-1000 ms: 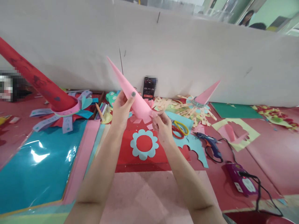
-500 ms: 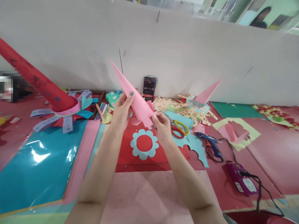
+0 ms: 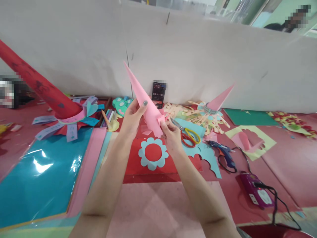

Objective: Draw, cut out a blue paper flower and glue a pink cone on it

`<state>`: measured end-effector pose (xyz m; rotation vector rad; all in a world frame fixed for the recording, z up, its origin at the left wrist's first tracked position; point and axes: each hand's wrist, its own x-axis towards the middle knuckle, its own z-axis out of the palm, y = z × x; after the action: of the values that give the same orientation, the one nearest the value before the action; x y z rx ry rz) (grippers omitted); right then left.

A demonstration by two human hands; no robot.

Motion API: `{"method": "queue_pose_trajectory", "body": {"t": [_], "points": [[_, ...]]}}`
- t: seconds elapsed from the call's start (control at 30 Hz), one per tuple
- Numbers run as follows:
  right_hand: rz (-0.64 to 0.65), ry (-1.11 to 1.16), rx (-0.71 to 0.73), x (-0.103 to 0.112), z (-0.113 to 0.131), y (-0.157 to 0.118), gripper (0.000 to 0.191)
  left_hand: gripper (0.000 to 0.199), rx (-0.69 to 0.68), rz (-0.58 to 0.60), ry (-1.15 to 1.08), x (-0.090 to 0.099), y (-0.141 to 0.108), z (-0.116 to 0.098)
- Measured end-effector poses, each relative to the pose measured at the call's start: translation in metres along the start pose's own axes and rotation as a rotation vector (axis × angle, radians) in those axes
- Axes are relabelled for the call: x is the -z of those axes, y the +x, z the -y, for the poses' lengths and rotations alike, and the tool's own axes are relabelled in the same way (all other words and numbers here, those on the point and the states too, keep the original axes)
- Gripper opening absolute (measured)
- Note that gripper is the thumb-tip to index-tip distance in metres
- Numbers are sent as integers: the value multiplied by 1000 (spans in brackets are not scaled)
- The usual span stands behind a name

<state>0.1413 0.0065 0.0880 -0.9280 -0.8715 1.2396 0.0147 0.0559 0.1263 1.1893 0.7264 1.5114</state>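
A pink paper cone (image 3: 145,99) is held up in the air, its tip pointing up and left. My left hand (image 3: 133,117) grips its side, thumb on the front and fingers behind. At the wide lower end, cut into tabs, my right hand (image 3: 171,132) pinches one tab, which is bent up against the cone. Below the cone, a light blue scalloped paper ring (image 3: 142,162) lies flat on a red sheet (image 3: 135,175). Scissors with red and yellow handles (image 3: 192,135) rest just right of my right hand.
A tall red paper cone hat (image 3: 49,91) stands at left, a smaller pink cone hat (image 3: 219,99) at right. A glue gun (image 3: 224,153) lies near a purple power box (image 3: 256,190) with black cables. A phone (image 3: 158,94) leans on the wall. Blue packaged sheets (image 3: 42,175) lie left.
The cone and my left hand have shifted slightly right, and the cone stands a bit steeper. The tab at my right fingers is now folded upward against the cone.
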Motion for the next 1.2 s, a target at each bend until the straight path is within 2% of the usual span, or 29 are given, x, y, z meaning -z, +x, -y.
{"method": "queue_pose_trajectory", "body": {"t": [0.2,0.53,0.73,0.87,0.97,1.07,1.2], "points": [[-70,17,71,-2,2,-2,37,39,-14,-6,24,-1,0,2],[-93,-23,129,-4,2,-5,35,39,2,-14,35,-3,-2,0],[-65,129,16,-3,5,-5,38,38,-1,-1,25,-3,-2,-1],[-22,242,-133,0,7,-4,42,40,-16,96,10,-3,-5,-3],[-28,275,-167,1,7,-1,44,43,-13,151,-8,-3,-6,-3],[-45,256,-172,1,7,1,44,43,-9,127,5,-3,-5,-2],[-38,227,-138,1,6,3,46,40,11,38,-6,-3,-1,1]]}}
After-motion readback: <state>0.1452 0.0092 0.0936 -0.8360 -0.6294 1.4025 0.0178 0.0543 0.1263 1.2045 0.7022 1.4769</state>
